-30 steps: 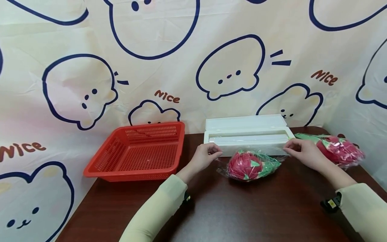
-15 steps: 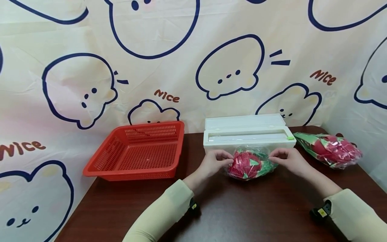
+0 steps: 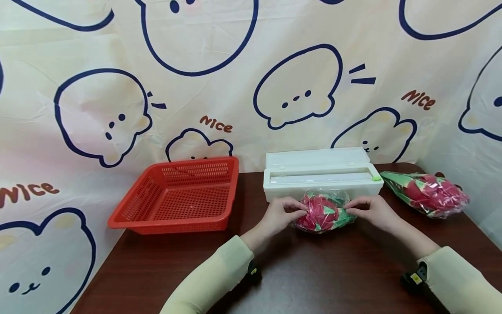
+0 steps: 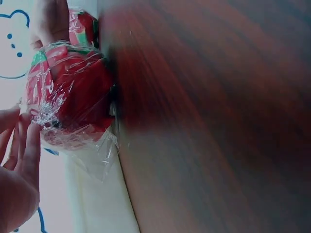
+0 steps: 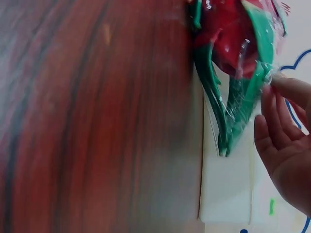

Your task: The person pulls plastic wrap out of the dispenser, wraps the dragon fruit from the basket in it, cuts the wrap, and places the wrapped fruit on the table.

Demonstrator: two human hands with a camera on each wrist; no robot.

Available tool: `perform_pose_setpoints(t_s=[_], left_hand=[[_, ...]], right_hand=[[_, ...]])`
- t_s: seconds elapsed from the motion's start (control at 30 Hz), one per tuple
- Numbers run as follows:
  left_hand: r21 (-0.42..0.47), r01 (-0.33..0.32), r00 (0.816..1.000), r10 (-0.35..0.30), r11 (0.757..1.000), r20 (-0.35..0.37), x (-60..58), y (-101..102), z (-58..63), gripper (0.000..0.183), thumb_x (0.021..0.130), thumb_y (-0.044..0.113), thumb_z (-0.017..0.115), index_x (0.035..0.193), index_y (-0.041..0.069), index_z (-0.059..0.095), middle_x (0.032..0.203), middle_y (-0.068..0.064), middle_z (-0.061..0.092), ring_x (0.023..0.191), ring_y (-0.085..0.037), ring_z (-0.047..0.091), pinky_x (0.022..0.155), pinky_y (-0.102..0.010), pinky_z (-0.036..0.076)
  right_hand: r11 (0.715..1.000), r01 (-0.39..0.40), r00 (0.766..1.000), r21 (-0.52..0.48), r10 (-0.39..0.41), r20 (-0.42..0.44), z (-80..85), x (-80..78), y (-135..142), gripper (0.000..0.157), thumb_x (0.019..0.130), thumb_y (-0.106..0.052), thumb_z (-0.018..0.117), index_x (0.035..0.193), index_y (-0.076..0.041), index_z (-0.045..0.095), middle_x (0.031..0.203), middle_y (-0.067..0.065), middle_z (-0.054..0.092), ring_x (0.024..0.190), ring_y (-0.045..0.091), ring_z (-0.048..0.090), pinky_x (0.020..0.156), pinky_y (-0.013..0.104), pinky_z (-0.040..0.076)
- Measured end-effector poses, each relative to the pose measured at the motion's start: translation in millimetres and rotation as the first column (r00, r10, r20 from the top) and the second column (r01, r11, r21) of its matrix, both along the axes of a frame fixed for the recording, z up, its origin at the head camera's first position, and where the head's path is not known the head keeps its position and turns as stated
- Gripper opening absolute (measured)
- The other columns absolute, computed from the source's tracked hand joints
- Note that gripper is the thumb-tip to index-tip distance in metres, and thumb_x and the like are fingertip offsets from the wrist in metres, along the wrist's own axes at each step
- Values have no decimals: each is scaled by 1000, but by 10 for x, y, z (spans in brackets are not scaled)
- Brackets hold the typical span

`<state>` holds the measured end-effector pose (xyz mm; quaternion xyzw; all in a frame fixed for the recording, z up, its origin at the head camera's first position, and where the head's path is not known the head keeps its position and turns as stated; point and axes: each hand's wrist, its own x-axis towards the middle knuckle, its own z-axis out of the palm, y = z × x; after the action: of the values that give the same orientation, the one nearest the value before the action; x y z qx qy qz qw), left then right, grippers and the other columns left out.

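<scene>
A red dragon fruit [image 3: 324, 214] with green scales lies on the table in crinkled clear cling film [image 4: 80, 141]. At its left side, my left hand [image 3: 277, 216] pinches the film between thumb and forefinger. My right hand [image 3: 374, 212] pinches the film on the opposite side, by the long green tips [image 5: 238, 107]. Close behind the fruit stands a white cling film box [image 3: 288, 192], its lid raised and a film roll [image 3: 321, 178] inside. What lies under the fruit is hidden.
A red perforated plastic basket [image 3: 172, 227] stands at the left of the dark wooden table [image 3: 313, 274]. To the right of the box lies a second film-wrapped dragon fruit [image 3: 433, 194]. A patterned cloth [image 3: 219, 100] hangs along the back.
Both hands have moved inward from the fruit's outer sides, bringing the loose film ends against it. In the last half second they have shifted only slightly. Basket and box have stayed put.
</scene>
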<state>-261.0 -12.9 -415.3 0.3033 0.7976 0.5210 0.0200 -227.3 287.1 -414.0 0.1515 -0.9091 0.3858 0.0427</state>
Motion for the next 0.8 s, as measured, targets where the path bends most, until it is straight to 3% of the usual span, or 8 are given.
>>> perform_pose_setpoints(t_s=[0.17,0.33,0.43,0.5,0.6,0.7,0.8], left_hand=[[-58,16,995,-22,998,-101,-4,35,10,9,85,11,76,93,12,78,90,9,68,81,-1,58,71,-19,51],[13,-25,998,25,1000,-59,-94,-23,29,9,87,10,74,95,9,76,89,5,70,77,-4,61,69,-22,52],[45,-89,995,91,995,-33,-198,-76,50,12,87,10,74,98,7,74,91,1,71,80,-8,64,73,-25,53],[37,-100,995,100,994,2,-253,-95,61,17,88,12,74,104,7,72,97,-1,71,86,-10,65,77,-26,53],[18,-42,994,40,999,103,-310,-84,41,30,89,18,73,117,7,68,110,-3,68,100,-15,64,84,-28,52],[12,28,980,-30,1000,196,-322,-36,9,42,89,21,73,127,7,62,119,-5,64,109,-18,61,88,-28,50],[19,63,978,-66,998,197,-329,20,-13,43,90,18,71,130,7,61,121,-6,64,110,-18,60,90,-27,49]], right_hand=[[999,43,999,6,-43,7,12,-24,-76,8,88,-19,74,90,-12,73,85,-2,68,81,19,56,74,31,48],[998,55,998,1,-55,-7,75,-44,-33,15,91,-22,70,97,-8,72,88,2,68,79,20,57,68,27,50],[995,95,995,18,-94,-36,112,-101,40,23,93,-21,68,108,-3,70,99,12,69,86,26,60,71,33,52],[992,112,993,59,-110,-49,106,-155,81,30,93,-21,68,115,-1,67,106,17,67,92,30,62,74,39,54],[992,72,997,107,-69,-33,49,-226,103,36,92,-16,68,123,2,63,113,22,65,98,35,62,78,47,54],[992,22,999,121,-18,-36,-24,-266,72,34,91,-12,69,122,3,64,111,20,66,98,34,63,79,49,53],[994,18,998,106,-12,-65,-59,-281,16,23,90,-10,70,111,-2,70,103,13,68,92,28,62,77,45,54]])
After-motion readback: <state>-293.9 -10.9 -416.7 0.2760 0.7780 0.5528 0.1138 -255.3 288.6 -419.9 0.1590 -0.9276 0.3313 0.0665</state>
